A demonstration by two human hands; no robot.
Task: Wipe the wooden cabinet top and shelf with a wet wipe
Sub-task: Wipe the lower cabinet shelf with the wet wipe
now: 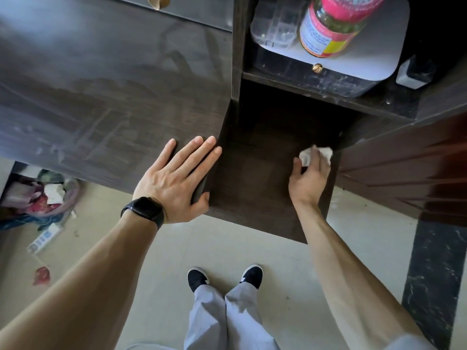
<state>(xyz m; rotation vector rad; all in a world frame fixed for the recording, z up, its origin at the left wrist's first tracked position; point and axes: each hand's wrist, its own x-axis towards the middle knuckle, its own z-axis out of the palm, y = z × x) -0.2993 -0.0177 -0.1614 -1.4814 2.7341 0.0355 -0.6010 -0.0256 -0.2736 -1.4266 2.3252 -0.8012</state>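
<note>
The dark wooden cabinet top (pixel 106 92) fills the upper left and shows pale smear marks. My left hand (pixel 177 178) lies flat on its front right corner, fingers spread, thumb hooked over the edge, a black watch on the wrist. To the right sits a lower dark shelf (pixel 255 173). My right hand (pixel 309 175) presses a crumpled white wet wipe (pixel 307 154) onto the shelf's right side, close to the side wall. The fingertips are hidden under the wipe.
An upper shelf holds a white tray (pixel 389 34) with a pink-lidded jar (pixel 331 29) and a clear plastic box (pixel 275 24). A reddish-brown door (pixel 409 173) stands at right. A bin of rubbish (pixel 43 195) and a power strip (pixel 44 238) lie on the floor at left.
</note>
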